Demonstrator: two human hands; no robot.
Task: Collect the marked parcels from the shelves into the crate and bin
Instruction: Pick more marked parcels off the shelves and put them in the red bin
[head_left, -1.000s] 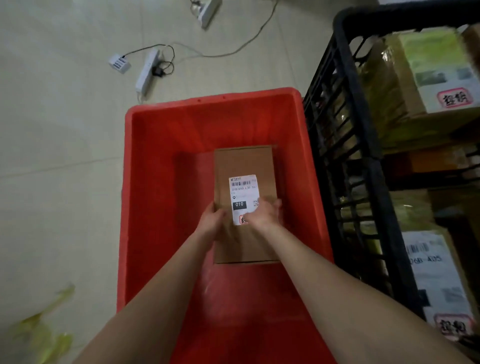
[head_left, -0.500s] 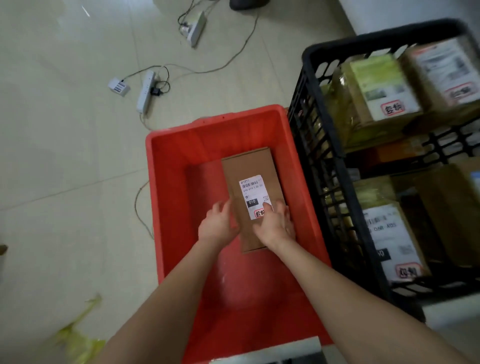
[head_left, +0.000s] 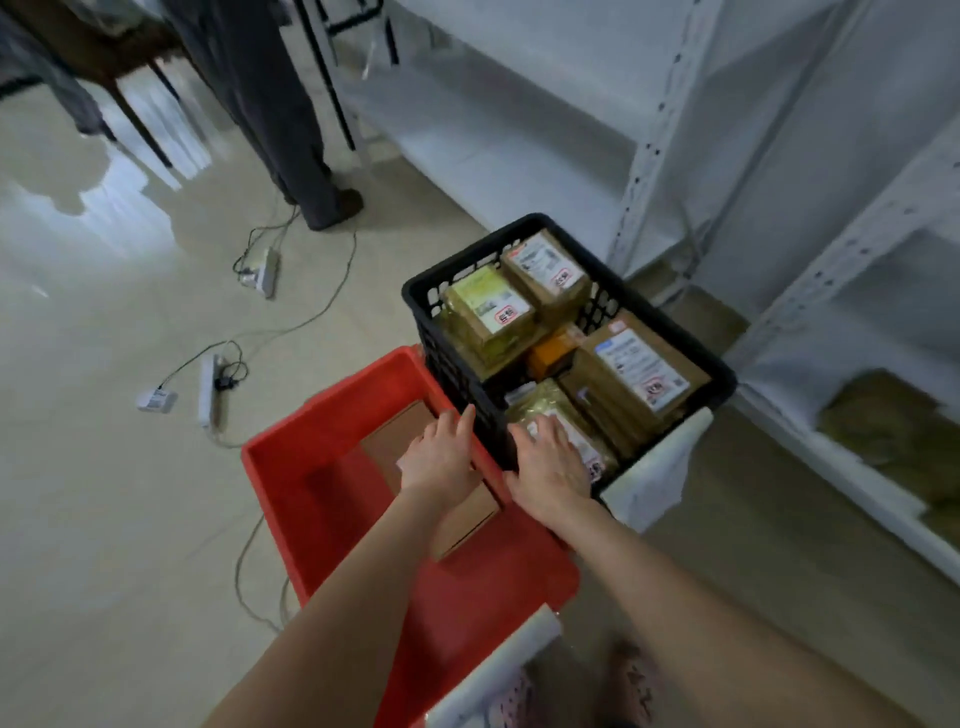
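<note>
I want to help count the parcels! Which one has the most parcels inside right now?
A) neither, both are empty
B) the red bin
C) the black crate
C: the black crate holds several labelled parcels packed side by side, while the red bin shows only one brown box.

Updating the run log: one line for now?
box in bin | left hand over box | right hand over crate

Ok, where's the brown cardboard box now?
Head view, lower centre: the brown cardboard box lies flat in the red bin, partly covered by the left hand, left of the black crate.
</note>
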